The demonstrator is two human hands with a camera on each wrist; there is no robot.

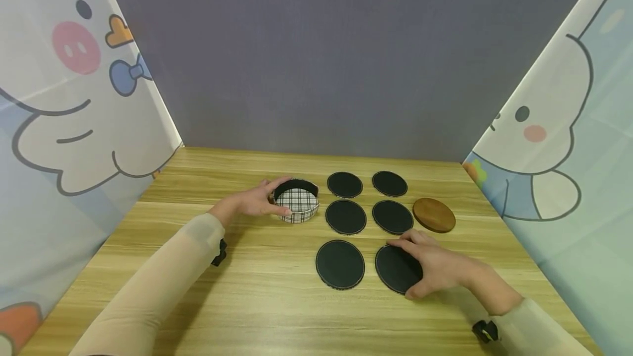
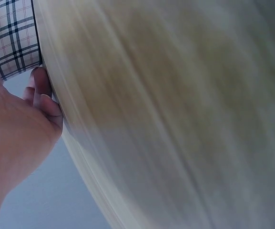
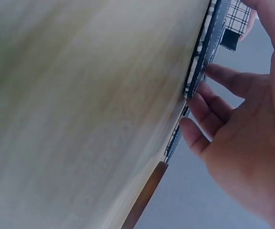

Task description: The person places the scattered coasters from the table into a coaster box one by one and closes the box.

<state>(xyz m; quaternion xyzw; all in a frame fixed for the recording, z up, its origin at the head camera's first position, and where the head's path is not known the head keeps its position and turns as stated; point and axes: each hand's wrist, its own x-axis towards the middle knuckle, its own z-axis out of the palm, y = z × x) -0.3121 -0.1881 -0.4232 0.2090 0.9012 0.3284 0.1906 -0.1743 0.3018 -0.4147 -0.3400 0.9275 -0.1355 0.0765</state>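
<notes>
On the yellowish wood-grain counter (image 1: 247, 306), the left grip (image 1: 256, 201) clasps a round plaid box (image 1: 296, 200) with black inner wall; the right grip (image 1: 437, 265) pinches a flat, round, black stitched disc (image 1: 397, 268) by its rim.

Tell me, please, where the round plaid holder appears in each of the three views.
Head: the round plaid holder, just left of centre, below mid-height, at the left hand.
Left wrist: top-left corner, cut off by the frame.
Right wrist: small, near the top-right corner.
Shared landmark: wood-grain tabletop.
</notes>
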